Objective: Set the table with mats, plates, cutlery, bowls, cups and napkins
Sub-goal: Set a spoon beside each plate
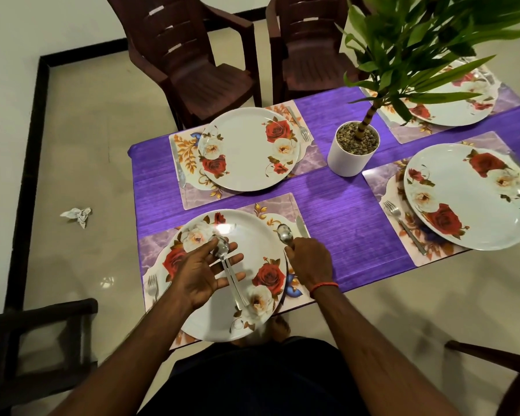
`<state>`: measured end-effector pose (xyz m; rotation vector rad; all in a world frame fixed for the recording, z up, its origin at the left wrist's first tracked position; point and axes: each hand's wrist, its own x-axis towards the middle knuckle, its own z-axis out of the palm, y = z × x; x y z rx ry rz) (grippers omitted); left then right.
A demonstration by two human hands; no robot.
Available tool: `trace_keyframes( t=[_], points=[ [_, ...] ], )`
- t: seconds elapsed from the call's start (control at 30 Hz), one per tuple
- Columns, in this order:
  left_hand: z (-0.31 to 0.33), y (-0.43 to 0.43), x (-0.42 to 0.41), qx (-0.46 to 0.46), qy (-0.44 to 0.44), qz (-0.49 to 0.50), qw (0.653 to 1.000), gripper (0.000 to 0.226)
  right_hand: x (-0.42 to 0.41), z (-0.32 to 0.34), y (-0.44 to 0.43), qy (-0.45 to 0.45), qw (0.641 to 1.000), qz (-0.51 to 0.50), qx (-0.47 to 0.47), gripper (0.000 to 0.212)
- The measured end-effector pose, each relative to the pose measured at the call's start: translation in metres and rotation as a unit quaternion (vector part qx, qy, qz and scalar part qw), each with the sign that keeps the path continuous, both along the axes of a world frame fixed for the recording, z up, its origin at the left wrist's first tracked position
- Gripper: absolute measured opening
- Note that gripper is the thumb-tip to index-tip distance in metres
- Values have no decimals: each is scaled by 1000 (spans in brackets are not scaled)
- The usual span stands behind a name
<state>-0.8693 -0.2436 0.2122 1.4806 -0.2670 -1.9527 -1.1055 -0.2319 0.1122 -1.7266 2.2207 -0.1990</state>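
left hand [204, 271] hangs over the near plate [210, 319], fingers spread, thumb pinning spoons [231, 277] across them. right hand [309, 259] is curled round one spoon [284, 234] by its handle, the bowl over the mat [282, 202] right of the plate, just beside a knife [300, 226]. a fork [152, 286] lies left of the plate on the table [342, 211].
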Motion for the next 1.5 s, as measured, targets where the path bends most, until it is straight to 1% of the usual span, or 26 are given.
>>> trace_keyframes(
  t=[0.17, 0.37, 0.43, 0.53, 0.63, 0.73, 0.77, 0.83, 0.9, 1.0, 1.1, 1.37, 1.5],
  points=[
    [2, 0, -3, 1, 0, -2, 1000, 33, -1, -3, 3, -1, 1000, 12, 3, 30],
    [3, 0, -4, 1, 0, -4, 1000, 34, -8, 8, 1, -40, 999, 6, 19, 39],
    [2, 0, -3, -2, -2, -9, 1000, 32, -22, 23, -3, -57, 998, -18, 2, 42],
    [2, 1, -1, -9, -8, -9, 1000, 30, -53, 47, -13, -113, 989, -78, -49, 46],
    [1, 4, 1, -14, -16, -11, 1000, 30, -70, 63, -21, -135, 984, -89, -80, 36],
    [2, 8, 4, -15, -16, -8, 1000, 29, -58, 63, -23, -144, 987, -41, -54, 25],
    [3, 10, 5, -15, -14, -7, 1000, 29, -49, 59, -20, -144, 989, -20, -33, 25],
    [5, 12, 8, -16, -10, -2, 1000, 27, -29, 47, -9, -116, 993, 14, 0, 27],
    [7, 15, 13, -18, -12, 3, 1000, 30, -14, 34, 4, -89, 996, 27, 11, 30],
    [10, 17, 21, -19, -17, 13, 1000, 34, -6, 20, 16, -94, 995, 20, 26, 32],
    [10, 19, 28, -20, -19, 23, 999, 36, -6, 13, 20, -109, 994, 16, 16, 28],
    [3, 31, 23, -12, -20, 24, 999, 37, -4, 7, 25, -69, 997, 9, 25, 23],
    [2, 36, 21, -12, -17, 22, 1000, 33, -6, 5, 32, -77, 996, -7, 39, 25]
  ],
)
